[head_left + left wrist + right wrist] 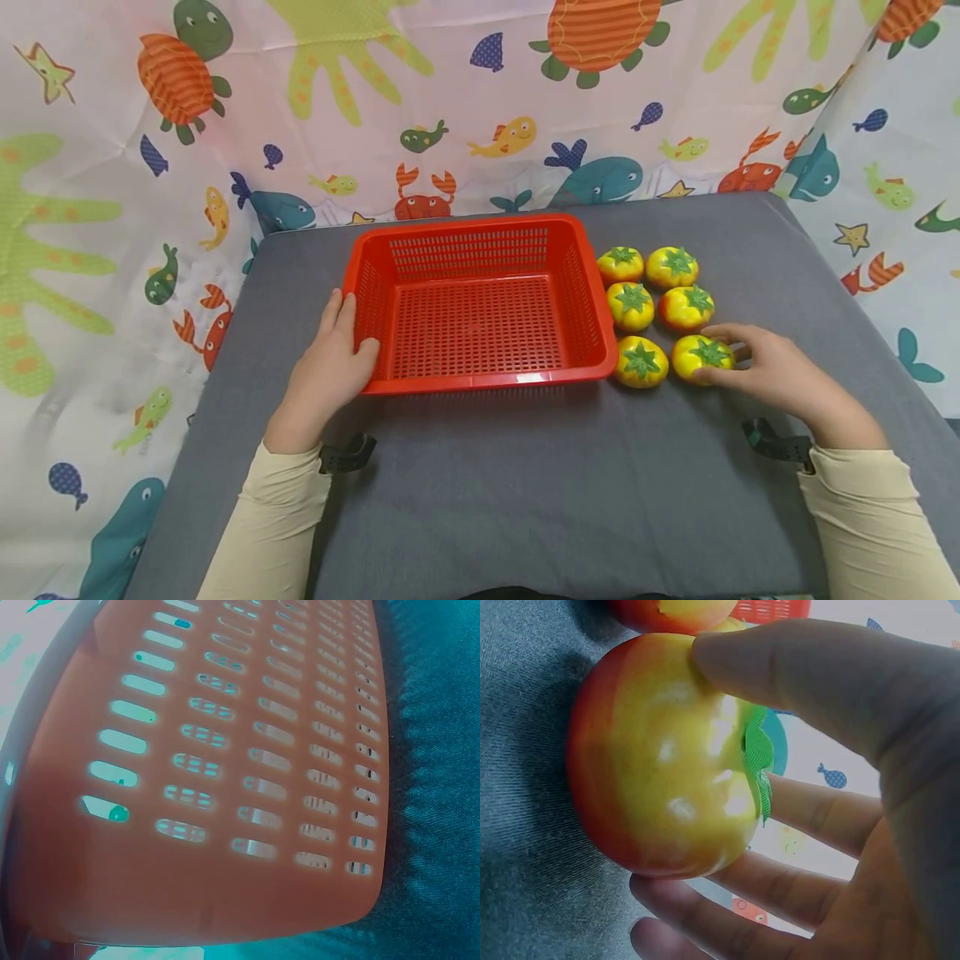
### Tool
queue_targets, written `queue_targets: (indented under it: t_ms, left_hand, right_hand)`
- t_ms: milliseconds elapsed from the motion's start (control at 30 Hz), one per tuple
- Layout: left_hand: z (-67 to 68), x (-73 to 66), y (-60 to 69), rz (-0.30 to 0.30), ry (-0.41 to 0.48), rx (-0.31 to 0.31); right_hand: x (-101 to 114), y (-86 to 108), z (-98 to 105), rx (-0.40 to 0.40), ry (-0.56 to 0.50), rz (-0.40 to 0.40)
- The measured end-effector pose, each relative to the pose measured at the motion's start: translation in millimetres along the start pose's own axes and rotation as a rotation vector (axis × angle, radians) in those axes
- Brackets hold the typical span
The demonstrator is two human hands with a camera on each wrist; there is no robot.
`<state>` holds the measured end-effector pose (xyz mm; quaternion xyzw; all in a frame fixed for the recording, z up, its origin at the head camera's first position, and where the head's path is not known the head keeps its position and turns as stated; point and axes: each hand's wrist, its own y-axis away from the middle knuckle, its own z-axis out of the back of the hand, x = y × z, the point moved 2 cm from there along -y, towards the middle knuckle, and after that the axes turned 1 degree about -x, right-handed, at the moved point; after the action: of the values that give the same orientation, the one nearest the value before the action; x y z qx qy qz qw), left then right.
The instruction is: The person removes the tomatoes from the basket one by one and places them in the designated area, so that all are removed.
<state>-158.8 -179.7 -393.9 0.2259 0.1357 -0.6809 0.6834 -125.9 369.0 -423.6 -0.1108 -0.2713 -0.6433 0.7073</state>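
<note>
A red plastic basket with slotted walls stands on the grey cloth, with nothing inside it. My left hand holds its left rim near the front corner, thumb over the rim and fingers along the outside. The left wrist view shows the basket's slotted wall but no fingers. Around a yellow-red tomato with a green leafy top, my right hand has its thumb above and fingers below. This tomato is the front right one of a group; whether it touches the cloth I cannot tell.
Several similar tomatoes sit close together against the basket's right side. The grey cloth covers the table. A white curtain printed with sea animals hangs behind and along both sides.
</note>
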Motion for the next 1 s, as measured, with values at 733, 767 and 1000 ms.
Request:
queue_targets:
  t_ms: [733, 767, 1000]
  left_hand:
    - [-0.9, -10.6, -2.3, -0.015, -0.063, -0.032]
    - [-1.1, -11.7, -2.6, -0.025, -0.072, -0.037]
    - [-2.8, -21.1, -1.4, -0.072, -0.140, -0.054]
  right_hand:
    - [21.1, -0.2, 13.5, -0.044, 0.016, 0.049]
    - [23.9, -0.3, 14.7, -0.049, 0.012, 0.045]
    - [52.5, -7.8, 21.1, -0.090, -0.012, 0.052]
